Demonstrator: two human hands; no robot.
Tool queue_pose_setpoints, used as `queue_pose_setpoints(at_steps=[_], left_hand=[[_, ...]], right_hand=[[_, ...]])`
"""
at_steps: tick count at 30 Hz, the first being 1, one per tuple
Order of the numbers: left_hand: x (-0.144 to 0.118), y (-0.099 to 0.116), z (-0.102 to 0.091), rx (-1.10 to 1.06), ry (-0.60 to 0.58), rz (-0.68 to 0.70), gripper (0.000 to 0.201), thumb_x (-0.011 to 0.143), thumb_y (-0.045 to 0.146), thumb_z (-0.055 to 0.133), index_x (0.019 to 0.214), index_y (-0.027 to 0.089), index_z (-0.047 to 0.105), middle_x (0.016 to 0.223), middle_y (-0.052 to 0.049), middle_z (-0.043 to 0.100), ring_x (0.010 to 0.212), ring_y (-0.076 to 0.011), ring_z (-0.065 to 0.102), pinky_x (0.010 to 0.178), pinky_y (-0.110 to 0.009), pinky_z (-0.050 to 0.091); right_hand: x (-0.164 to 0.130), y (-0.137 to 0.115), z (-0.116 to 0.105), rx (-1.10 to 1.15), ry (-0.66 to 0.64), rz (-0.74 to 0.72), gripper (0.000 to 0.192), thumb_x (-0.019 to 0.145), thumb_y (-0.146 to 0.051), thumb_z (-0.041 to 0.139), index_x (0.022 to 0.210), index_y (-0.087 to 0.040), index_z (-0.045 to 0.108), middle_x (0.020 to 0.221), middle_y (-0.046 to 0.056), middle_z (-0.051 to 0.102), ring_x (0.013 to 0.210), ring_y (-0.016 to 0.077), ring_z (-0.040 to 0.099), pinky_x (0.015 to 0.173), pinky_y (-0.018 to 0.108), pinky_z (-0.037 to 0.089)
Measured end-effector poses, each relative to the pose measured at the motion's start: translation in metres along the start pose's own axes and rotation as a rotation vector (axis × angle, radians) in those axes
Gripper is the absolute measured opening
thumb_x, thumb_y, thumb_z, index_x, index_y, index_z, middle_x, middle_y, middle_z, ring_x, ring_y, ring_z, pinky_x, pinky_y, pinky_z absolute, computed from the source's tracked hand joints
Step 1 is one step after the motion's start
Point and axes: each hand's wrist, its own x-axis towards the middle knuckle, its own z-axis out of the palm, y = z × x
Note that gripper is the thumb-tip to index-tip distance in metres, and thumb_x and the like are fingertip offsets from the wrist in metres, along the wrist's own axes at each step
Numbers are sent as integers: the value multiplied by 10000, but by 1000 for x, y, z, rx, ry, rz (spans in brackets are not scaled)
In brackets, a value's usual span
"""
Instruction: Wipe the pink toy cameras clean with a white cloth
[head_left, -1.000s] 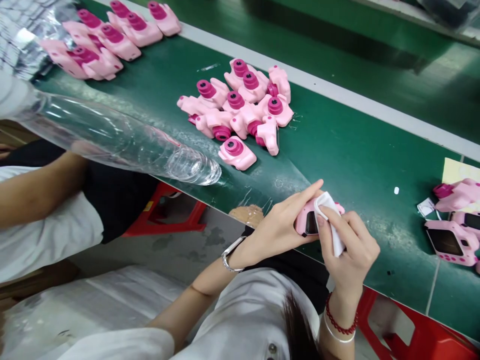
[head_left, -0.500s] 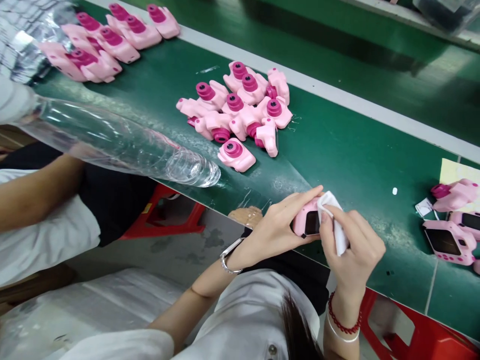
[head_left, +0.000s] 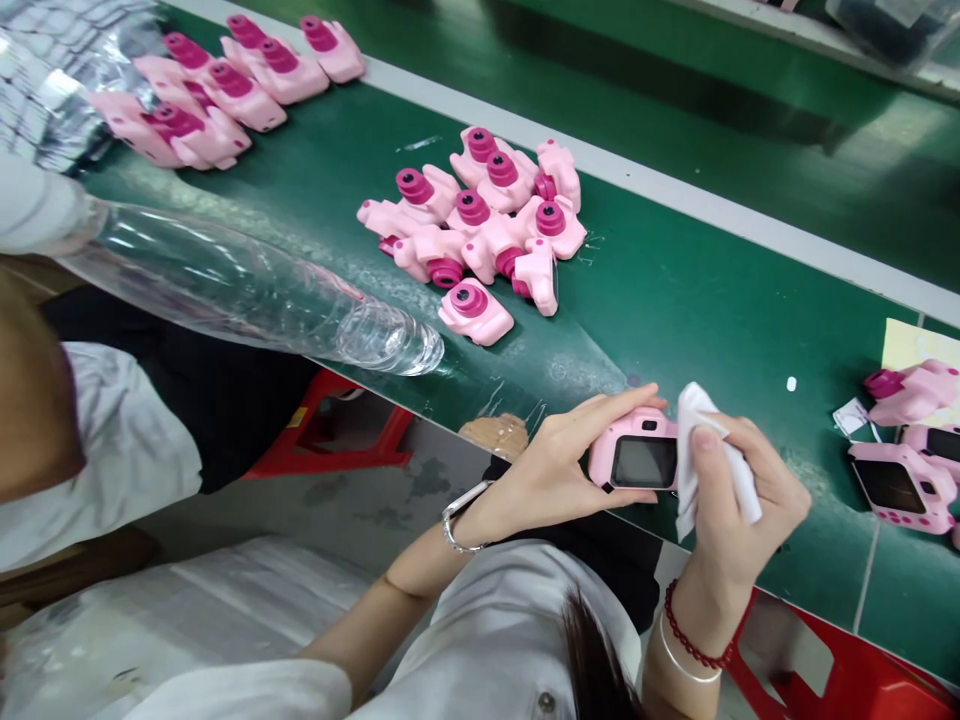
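Pink toy camera in my fingers

Pink toy camera [head_left: 641, 460] sits gripped in my left hand [head_left: 559, 470], screen facing me. My right hand [head_left: 739, 510] pinches a white cloth [head_left: 705, 450] just beside its right edge, above the green belt [head_left: 675, 290].

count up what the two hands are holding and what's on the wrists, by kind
pink toy camera: 1
white cloth: 1
red bead bracelet: 1
silver wristbands: 2
total: 5
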Motion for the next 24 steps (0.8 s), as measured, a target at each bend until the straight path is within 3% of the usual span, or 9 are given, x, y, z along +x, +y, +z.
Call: queue_pose_setpoints(at_steps=[3, 5, 10, 14, 16, 21, 24], left_hand=[[-1, -2, -1, 54, 25, 16, 871, 818, 418, 832, 1568, 279, 412, 1348, -95, 710, 1176, -235, 719, 995, -324, 590], [-2, -5, -2, 97, 44, 19, 868, 835, 401, 818, 1582, 276, 394, 1340, -102, 710, 1165, -239, 722, 958, -318, 604], [-2, -9, 1, 79, 71, 15, 981, 774, 314, 874, 1603, 299, 352, 1351, -71, 712, 1202, -233, 710, 1032, -336, 583], [0, -10, 5, 7, 99, 11, 771, 885, 246, 756, 1575, 276, 413, 1353, -72, 719, 1178, -205, 730, 1045, -317, 581], [-1, -11, 6, -5, 98, 23, 704, 886, 183, 723, 1538, 267, 471, 1355, -69, 721, 1187, -206, 727, 1043, -314, 583], [-4, -14, 3, 11, 127, -24, 829, 719, 291, 910, 1465, 239, 553, 1345, -92, 727, 1193, -235, 726, 1040, -325, 588], [-5, -14, 0, -59, 121, -67, 858, 694, 370, 929, 1457, 243, 557, 1330, -89, 737, 1175, -228, 735, 1052, -319, 581]], right_hand=[[0, -6, 3, 0, -155, -76, 99, 945, -193, 666, 991, -262, 722, 783, -27, 582, 742, 130, 538, 680, 286, 439], [1, -6, 8, -56, -174, -110, 91, 941, -182, 663, 994, -249, 696, 883, -4, 594, 858, 148, 573, 753, 307, 466], [2, -1, 20, -99, 53, -115, 69, 965, -164, 625, 971, -232, 623, 888, -7, 628, 843, 144, 591, 750, 313, 458], [-6, -9, 21, -115, -139, -312, 80, 970, -189, 648, 996, -264, 656, 848, -17, 637, 874, 170, 562, 835, 364, 425], [-6, -11, 23, -182, -161, -328, 96, 962, -177, 664, 1005, -262, 652, 830, -21, 636, 845, 164, 548, 830, 364, 408], [5, 15, 21, -322, 55, -151, 75, 969, -214, 640, 894, -213, 635, 804, -3, 622, 781, 148, 544, 745, 318, 422], [6, 32, 11, -192, 153, 140, 206, 961, -368, 655, 837, -204, 653, 794, -1, 636, 730, 139, 562, 671, 295, 417]])
